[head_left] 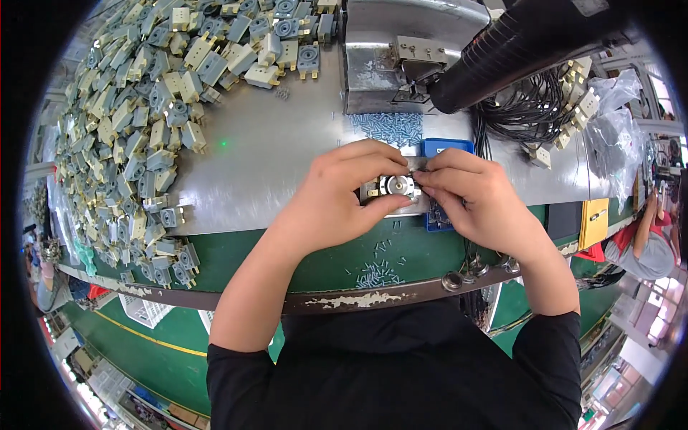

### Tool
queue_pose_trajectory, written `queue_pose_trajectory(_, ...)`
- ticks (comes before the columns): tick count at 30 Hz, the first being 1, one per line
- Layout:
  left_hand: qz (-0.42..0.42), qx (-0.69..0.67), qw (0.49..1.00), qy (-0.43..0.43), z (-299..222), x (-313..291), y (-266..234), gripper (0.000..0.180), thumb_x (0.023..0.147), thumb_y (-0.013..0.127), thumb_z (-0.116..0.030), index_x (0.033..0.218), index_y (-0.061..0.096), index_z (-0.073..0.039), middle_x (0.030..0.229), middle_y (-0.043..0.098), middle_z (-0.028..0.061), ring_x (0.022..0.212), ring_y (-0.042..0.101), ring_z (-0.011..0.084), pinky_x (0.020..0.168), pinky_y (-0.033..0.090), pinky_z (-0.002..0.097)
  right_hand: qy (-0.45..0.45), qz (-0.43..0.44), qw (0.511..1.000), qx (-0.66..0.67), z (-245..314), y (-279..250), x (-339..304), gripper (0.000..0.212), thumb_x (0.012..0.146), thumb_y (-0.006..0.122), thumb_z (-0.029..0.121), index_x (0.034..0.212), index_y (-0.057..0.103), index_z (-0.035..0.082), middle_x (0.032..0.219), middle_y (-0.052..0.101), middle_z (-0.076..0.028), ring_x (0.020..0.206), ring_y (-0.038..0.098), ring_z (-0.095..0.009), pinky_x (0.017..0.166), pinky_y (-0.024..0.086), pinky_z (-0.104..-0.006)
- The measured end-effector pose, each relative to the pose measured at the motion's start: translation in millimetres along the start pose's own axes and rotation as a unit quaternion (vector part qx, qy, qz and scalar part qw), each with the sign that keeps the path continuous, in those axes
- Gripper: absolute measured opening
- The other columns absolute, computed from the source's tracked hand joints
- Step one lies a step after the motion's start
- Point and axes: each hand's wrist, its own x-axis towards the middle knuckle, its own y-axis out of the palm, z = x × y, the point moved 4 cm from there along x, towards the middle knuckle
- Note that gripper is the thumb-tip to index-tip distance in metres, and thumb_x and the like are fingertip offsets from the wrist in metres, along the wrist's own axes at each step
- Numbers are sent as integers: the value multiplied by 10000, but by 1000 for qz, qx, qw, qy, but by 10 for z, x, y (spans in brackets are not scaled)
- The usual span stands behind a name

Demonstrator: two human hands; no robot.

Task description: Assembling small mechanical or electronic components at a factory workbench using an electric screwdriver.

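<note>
My left hand [333, 193] is closed round a small grey and cream electrical part with a round metal disc [398, 185] on top, its thumb along the near side and its fingers along the far side. From the right, my right hand [476, 192] pinches at the part's right edge. What sits between those right fingertips is too small to make out. Both hands are over the steel plate, just left of a blue tray [448, 145] that the right hand partly covers.
A large heap of grey and cream electrical parts [143, 129] fills the left side. Screws lie in a far pile [390, 127] and a near pile [376, 275]. A black cylinder [502, 54] slants above a metal fixture [373, 72]. Black cables [523, 107] lie right.
</note>
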Motion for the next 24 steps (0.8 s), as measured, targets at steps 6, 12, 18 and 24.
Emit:
queue_pose_trajectory(6,9,3,1000,5,7,-3,0,360,791,896,-64,1118,759,-4,1167,766,142,1098,744,318,941,595,397,-47,13,999,-18,-78,-56,38,271,792,733,-121,1041,790,-27,1023,725,-145,845,721,-309,744,587,-389)
queue_pose_trajectory(12,4,-9,1000,-1,4,3,6,352,802,885,-78,1124,764,-2,1172,767,142,1090,745,317,940,596,396,-159,65,984,-38,-245,-161,261,297,740,753,-86,1020,804,-1,979,718,-124,893,692,-320,771,574,-405)
queue_pose_trajectory(18,-3,-1,1000,11,3,-28,-5,335,806,872,-79,1114,768,-2,1162,762,149,1079,740,329,945,591,406,-103,19,994,-14,-80,-200,258,304,778,729,-111,1051,799,4,923,711,-124,888,698,-293,772,568,-377)
queue_pose_trajectory(24,-7,-1,1000,27,26,-50,-4,318,814,857,-86,1108,765,-8,1139,758,148,1076,734,338,944,581,419,-22,-27,999,-14,52,-134,220,262,843,724,-112,1070,789,1,960,778,-135,891,759,-271,823,589,-337)
